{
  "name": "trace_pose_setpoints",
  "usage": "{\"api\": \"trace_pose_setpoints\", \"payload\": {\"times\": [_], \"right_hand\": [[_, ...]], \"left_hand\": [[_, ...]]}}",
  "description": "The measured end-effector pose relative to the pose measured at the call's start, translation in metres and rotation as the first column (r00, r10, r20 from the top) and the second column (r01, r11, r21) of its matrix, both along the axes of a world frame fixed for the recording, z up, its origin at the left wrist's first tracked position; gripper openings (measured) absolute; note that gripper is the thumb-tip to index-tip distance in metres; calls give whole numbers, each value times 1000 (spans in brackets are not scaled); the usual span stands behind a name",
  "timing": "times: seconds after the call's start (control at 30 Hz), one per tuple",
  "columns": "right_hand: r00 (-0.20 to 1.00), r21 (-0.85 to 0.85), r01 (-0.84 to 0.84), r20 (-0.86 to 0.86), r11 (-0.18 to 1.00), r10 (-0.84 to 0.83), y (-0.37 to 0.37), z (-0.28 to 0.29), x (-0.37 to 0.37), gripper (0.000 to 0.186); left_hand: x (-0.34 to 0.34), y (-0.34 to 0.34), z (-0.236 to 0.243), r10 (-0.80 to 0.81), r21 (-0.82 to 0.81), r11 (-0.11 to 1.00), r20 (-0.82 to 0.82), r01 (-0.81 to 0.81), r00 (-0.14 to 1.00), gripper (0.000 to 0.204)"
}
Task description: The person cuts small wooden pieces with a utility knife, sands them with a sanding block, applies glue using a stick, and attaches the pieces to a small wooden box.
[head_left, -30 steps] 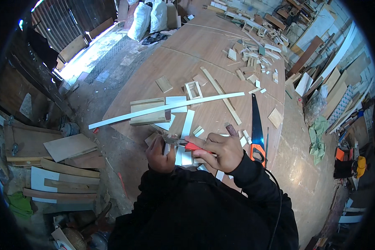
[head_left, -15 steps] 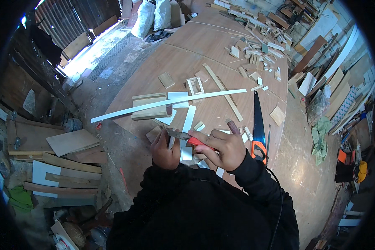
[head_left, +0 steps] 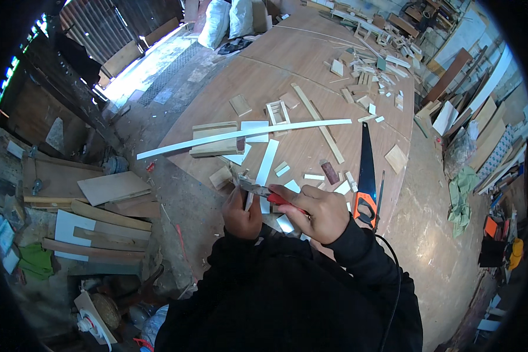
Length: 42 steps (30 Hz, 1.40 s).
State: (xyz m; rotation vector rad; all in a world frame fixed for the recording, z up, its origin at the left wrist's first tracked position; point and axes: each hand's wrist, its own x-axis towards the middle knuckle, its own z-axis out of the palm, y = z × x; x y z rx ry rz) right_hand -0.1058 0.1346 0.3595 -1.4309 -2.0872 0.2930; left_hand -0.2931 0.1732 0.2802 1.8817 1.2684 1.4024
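Both my hands sit low-centre of the frame, dark sleeves coming up from below: left hand [head_left: 243,211] fisted, right hand [head_left: 318,212] curled shut just beside it.

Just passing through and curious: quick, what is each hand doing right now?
Left hand: closed on a small white strip.
Right hand: closed on red-handled pliers, whose jaws meet the strip.

The right hand [head_left: 318,212] covered most of the red handles of the pliers [head_left: 258,189], so only the metal nose showed beyond the fingers. What the nose gripped was too small to tell. The left hand [head_left: 242,212] hid the lower end of a white strip [head_left: 249,202] under its fingers.
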Motion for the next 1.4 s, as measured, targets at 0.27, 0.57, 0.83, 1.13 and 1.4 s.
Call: {"api": "trace_pose_setpoints", "payload": {"times": [0.27,0.57,0.83,1.13,1.4], "right_hand": [[998,-30,-51,-25,998,51,-25,1,24,32],[887,-32,129,-444,991,-130,-14,1,79,34],[866,28,-191,-465,981,181,-39,31,70,36],[877,-20,-282,-410,959,249,-31,26,64,36],[803,-5,-471,-415,882,427,-31,28,60,39]], "left_hand": [[13,-28,12,29,-12,1000,-40,-29,999,11],[25,-62,51,136,-336,942,359,-8,923,27],[25,-69,77,-15,-423,827,642,370,767,39],[29,-80,81,16,-424,781,747,458,665,40],[28,-82,60,95,-165,983,68,-83,993,22]]}}
